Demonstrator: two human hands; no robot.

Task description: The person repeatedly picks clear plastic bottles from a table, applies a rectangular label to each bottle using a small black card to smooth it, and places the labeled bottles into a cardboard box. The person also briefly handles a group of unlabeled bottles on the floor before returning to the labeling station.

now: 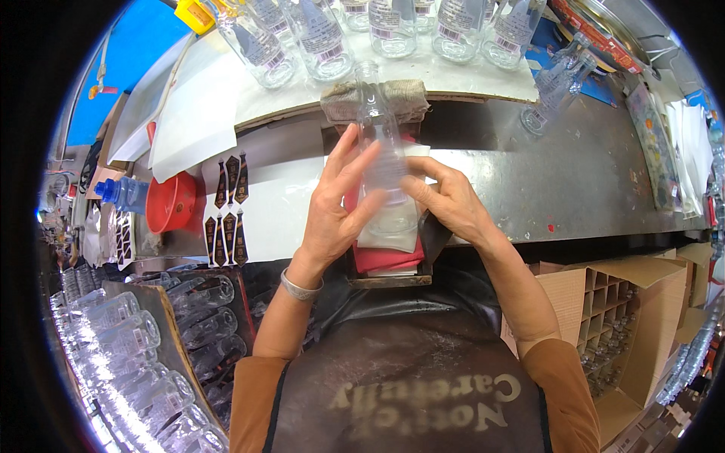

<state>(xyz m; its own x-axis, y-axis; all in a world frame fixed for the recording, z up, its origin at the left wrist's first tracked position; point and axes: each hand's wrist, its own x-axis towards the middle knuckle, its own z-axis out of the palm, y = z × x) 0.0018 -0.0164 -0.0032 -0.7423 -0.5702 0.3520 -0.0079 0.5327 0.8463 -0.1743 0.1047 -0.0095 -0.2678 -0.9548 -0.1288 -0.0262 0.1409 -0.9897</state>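
Note:
A clear glass bottle [375, 124] lies in front of me on a small padded stand, its neck against a rolled grey cloth [411, 102]. The pale marking on its body is smeared by motion. My left hand [336, 200] is at the bottle's left side, fingers stretched and apart, the tips blurred over the glass. From the right, my right hand [451, 202] has its bent fingers and thumb against the bottle's side. Red and white cloth [389, 259] pads the stand beneath. Dark tie-shaped labels [230, 238] lie on a white sheet to the left.
Several labelled glass bottles [393, 34] stand along the back board, with more bottles [555, 94] at the right. A red bucket [172, 202] sits left. Crated bottles [128, 340] fill the lower left; a divided cardboard box [638, 332] is lower right.

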